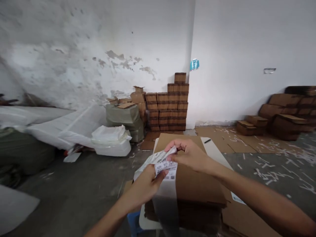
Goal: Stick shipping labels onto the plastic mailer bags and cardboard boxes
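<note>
Printed shipping labels (171,166) on a white strip are between my hands, above a stack of flat cardboard (197,184). My left hand (146,182) grips the strip from the left, its thumb lying over the printed face. Thumb and fingers of my right hand (189,156) pinch the upper right edge of a label, which is folded or curled there. Blank, translucent backing paper (166,204) hangs down from the labels in front of the cardboard. Some of my left fingers are hidden behind the strip.
The cardboard lies on a white table (216,151) with a black pen (207,141) at its far right. A blue stool (134,222) shows below. Stacked cartons (168,110) stand by the wall, white wrapped bundles (112,141) lie left, and paper scraps (268,169) litter the right floor.
</note>
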Available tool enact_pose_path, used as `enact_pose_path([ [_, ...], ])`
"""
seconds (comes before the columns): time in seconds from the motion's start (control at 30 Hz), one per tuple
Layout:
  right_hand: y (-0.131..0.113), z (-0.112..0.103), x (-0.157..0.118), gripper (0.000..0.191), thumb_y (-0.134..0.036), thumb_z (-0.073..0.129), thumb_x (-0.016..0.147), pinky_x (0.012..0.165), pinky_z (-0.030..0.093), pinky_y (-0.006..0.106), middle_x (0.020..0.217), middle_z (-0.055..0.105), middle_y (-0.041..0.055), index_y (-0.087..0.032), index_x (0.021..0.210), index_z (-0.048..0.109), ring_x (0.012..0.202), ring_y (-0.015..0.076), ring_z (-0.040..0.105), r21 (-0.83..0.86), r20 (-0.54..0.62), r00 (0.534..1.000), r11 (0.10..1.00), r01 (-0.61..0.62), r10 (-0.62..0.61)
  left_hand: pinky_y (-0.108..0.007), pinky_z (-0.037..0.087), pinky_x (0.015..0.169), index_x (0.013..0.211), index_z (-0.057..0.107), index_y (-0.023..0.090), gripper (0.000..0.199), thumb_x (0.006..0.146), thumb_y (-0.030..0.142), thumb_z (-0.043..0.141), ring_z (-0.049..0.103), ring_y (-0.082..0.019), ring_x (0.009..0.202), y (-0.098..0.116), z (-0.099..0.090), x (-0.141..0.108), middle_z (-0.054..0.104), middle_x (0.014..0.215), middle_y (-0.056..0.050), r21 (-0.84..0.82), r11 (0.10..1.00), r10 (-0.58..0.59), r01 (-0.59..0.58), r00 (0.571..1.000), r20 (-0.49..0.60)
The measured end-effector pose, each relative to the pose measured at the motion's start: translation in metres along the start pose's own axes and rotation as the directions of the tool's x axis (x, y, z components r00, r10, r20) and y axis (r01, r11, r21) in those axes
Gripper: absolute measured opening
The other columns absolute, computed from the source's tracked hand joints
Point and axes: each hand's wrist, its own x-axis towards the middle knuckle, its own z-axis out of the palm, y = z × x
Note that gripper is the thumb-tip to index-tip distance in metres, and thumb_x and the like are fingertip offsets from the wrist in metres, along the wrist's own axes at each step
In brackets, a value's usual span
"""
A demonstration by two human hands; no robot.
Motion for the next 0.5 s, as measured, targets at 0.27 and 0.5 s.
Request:
enact_pose_path([
  [0.27, -0.004, 0.039, 0.006, 0.013, -0.016, 0.052, 0.088, 0.086, 0.047, 0.043, 0.094, 0.065, 0.0062, -0.023, 0.08, 0.06, 0.097, 0.0257, 0.058, -0.485, 0.166, 0.929, 0.792, 0.37, -0.332, -0.025, 0.056, 0.064, 0.087, 0.072, 0.01, 0.027, 0.091, 0.029, 0.053, 0.071, -0.02, 0.068, 0.003, -0.031, 0.017, 0.076, 0.074, -0.007, -0.62, 0.749, -0.34, 0.234, 0.939, -0.057],
  [0.5, 0.018, -0.031, 0.036, 0.018, -0.041, 0.052, 0.091, 0.069, 0.045, 0.029, 0.08, 0.055, -0.0005, -0.023, 0.087, 0.049, 0.075, 0.0154, 0.054, -0.204, -0.31, 0.932, 0.971, 0.129, -0.189, -0.018, 0.056, 0.075, 0.11, 0.062, 0.01, 0.03, 0.095, 0.01, 0.036, 0.073, -0.012, 0.073, -0.043, -0.114, 0.029, 0.076, 0.075, -0.004, -0.589, 0.808, -0.291, 0.027, 0.887, -0.358],
])
